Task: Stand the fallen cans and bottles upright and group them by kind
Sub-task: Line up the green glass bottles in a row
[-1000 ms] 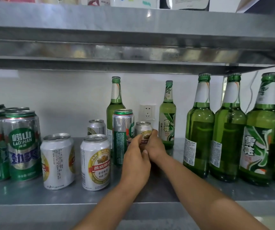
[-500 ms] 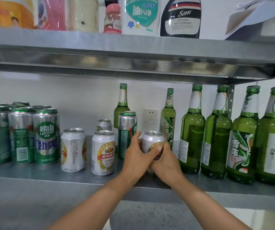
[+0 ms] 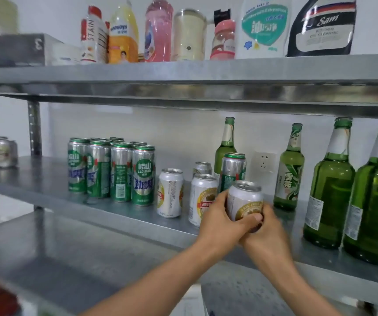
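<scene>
Pulled forward toward the shelf (image 3: pixel 138 215) edge since earlier: short white can (image 3: pixel 244 199), upright, gripped by left hand (image 3: pixel 220 222) and right hand (image 3: pixel 269 236), fingers curled round it.

Around the short white-and-gold aluminium can (image 3: pixel 245 201) in my left hand (image 3: pixel 220 222) and right hand (image 3: pixel 269 236), room is tight: a matching short can (image 3: pixel 203 197) stands just left, a tall green-and-silver can (image 3: pixel 233 169) behind. Rightward the grey metal shelf (image 3: pixel 46 176) lies bare up to a slim green glass bottle (image 3: pixel 289 169); the upper steel shelf (image 3: pixel 183 87) caps headroom.
</scene>
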